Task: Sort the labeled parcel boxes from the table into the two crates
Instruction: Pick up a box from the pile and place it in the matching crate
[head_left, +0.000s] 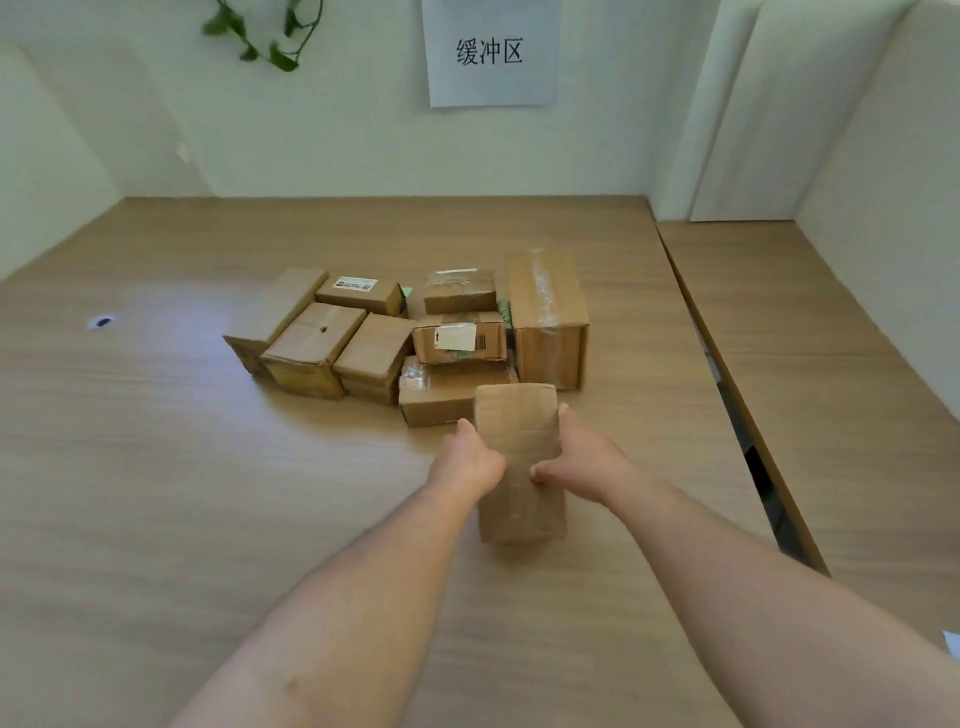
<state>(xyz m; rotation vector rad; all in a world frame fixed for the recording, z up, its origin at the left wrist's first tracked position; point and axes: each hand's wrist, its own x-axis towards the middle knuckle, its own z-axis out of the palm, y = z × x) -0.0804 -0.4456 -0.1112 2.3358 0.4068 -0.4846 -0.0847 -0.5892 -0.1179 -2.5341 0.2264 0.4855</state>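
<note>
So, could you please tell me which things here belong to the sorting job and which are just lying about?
Job: plain brown cardboard box gripped by left hand and right hand; pile of brown cardboard parcels behind it.
Lying about: white paper wall sign; green trailing plant.

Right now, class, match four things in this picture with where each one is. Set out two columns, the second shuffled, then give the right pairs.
Column one
1. held parcel box
2. tall taped box
3. paper sign
4. green vine

Column two
A. upper left of the wall
B. between the left hand and right hand
C. right end of the pile on the table
D. on the wall, above the pile

Pairs: 1-B, 2-C, 3-D, 4-A
</note>
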